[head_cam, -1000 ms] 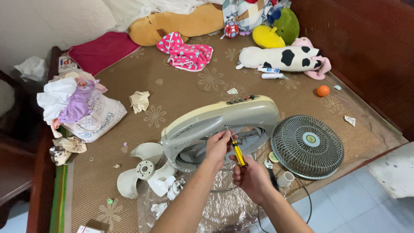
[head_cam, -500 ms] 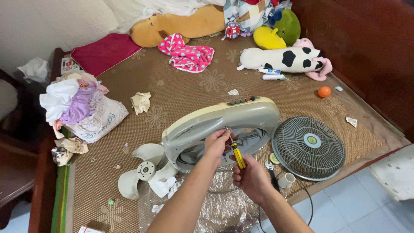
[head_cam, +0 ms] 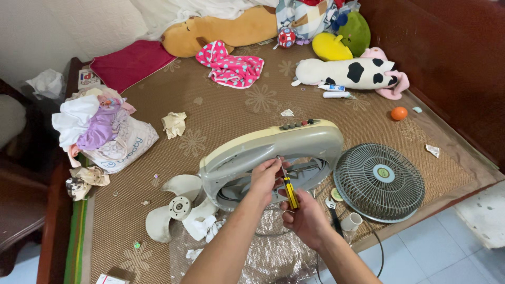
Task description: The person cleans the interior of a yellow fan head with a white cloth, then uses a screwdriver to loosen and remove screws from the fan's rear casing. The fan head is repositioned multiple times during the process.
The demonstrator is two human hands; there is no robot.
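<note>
A grey-and-cream fan housing (head_cam: 273, 150) lies tilted on the brown mat near the bed's front edge. My left hand (head_cam: 267, 179) rests on its lower rim, fingers pinching near the tip of a screwdriver. My right hand (head_cam: 305, 218) grips the yellow-and-black screwdriver (head_cam: 290, 192), whose shaft points up into the housing. A white fan blade (head_cam: 176, 208) lies to the left. A round grey fan grille (head_cam: 380, 180) lies to the right.
A bag of clothes (head_cam: 105, 139) sits at the left. Plush toys, among them a spotted cow (head_cam: 350, 72), line the back. An orange ball (head_cam: 399, 113), a crumpled tissue (head_cam: 173, 124), small caps (head_cam: 350, 222) and clear plastic sheeting (head_cam: 268, 252) lie about. Wooden wall on the right.
Both hands stay at the housing's rim with the screwdriver; only a slight shift of the hands and the view.
</note>
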